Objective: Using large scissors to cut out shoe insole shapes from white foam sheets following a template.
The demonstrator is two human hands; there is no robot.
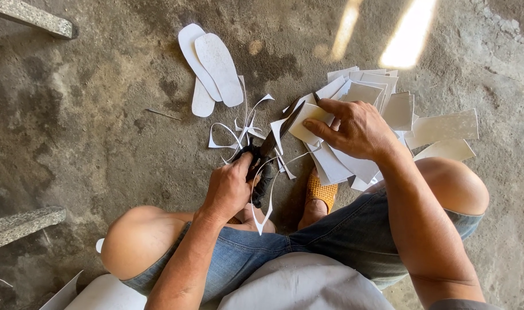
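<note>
Gripping black-handled shears (267, 150), the left hand (230, 186) has its fingers clamped. Right hand (354, 129) fingers pinch a flat white sheet (308, 123) above rough concrete floor (89, 126).

A rough, stained concrete floor (89, 115) is seen. Sunlight patches (408, 34) are cast on it. Two stone slabs (20, 227) are placed left.
</note>
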